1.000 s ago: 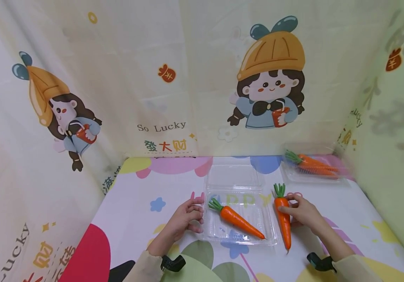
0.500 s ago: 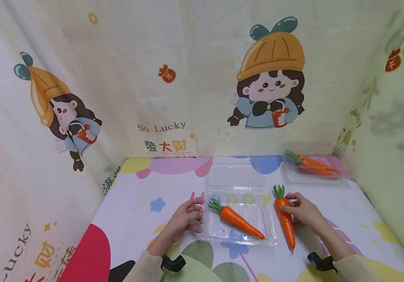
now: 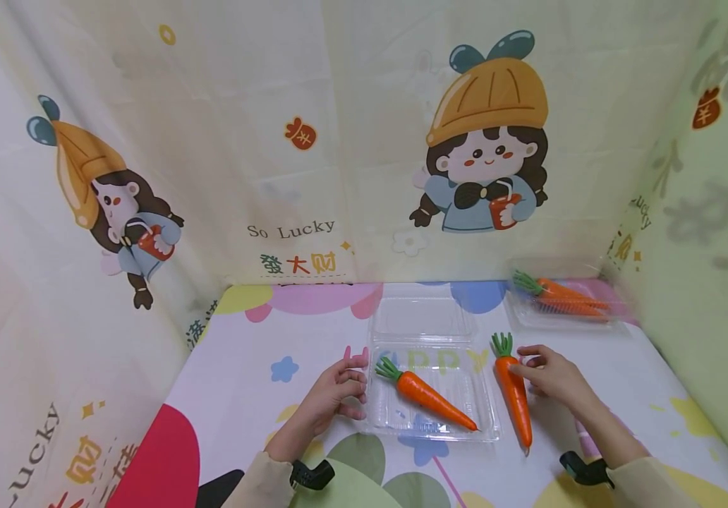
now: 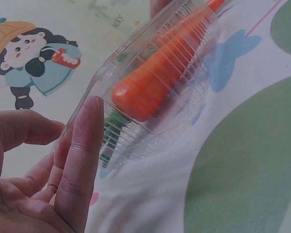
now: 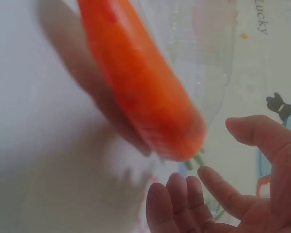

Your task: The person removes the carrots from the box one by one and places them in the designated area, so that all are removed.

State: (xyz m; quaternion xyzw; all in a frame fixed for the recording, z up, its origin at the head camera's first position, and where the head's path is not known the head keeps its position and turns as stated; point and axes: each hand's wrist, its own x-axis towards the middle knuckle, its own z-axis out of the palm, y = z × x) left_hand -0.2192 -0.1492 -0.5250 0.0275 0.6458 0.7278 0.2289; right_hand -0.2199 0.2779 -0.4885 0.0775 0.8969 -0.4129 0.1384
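A clear hinged plastic box (image 3: 396, 416) stands with its lid laid back, and one orange carrot (image 3: 430, 401) lies slantwise inside. My left hand (image 3: 331, 396) is at the box's left edge, fingers loosely spread with the tips right at the rim; the left wrist view shows the same box wall (image 4: 94, 82) close by those fingers. To the right of the box, a second carrot (image 3: 513, 395) lies on the table, green top away from me. Beside it is my right hand (image 3: 551, 374). In the right wrist view its thumb and fingers (image 5: 220, 189) are spread apart around nothing.
At the back right stands another clear box (image 3: 567, 324) with carrots (image 3: 561, 295) in it. A printed cloth (image 3: 364, 141) hangs behind and at both sides of the patterned table (image 3: 313, 328).
The second carrot's tip has swung to the right. My right hand has loosened from this carrot and drawn slightly right. The left hand and open box have kept their places.
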